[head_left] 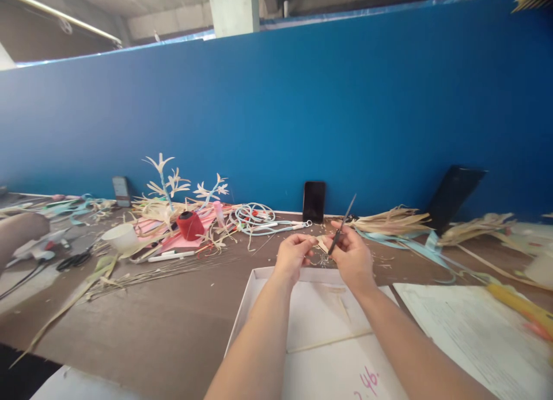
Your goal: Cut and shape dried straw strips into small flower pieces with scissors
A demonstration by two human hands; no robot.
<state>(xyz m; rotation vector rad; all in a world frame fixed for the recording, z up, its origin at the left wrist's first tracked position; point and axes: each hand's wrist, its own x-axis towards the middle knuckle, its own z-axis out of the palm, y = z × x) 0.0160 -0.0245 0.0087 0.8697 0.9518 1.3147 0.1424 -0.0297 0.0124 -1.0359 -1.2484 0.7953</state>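
Note:
My left hand (294, 255) is closed in a pinch at the near end of a small pale strip of dried husk (322, 244). The strip spans the gap between my two hands. My right hand (352, 256) is closed around a slim dark tool (341, 227) with a pointed blade tilted up and away; whether it is scissors or a knife I cannot tell. The right fingertips also meet the strip's other end. Both hands are above the far edge of a shallow white box lid (328, 360), which holds a thin pale stem (330, 341) and small scraps.
A phone (314, 202) leans against the blue partition (302, 112). To the left are husk flowers (166, 181), a red thread spool (190, 225), a white bowl (120, 237) and thin wires (147, 276). Husk bundles (391, 220) and a paper sheet (466, 325) lie right. Another person's arm (21, 233) shows far left.

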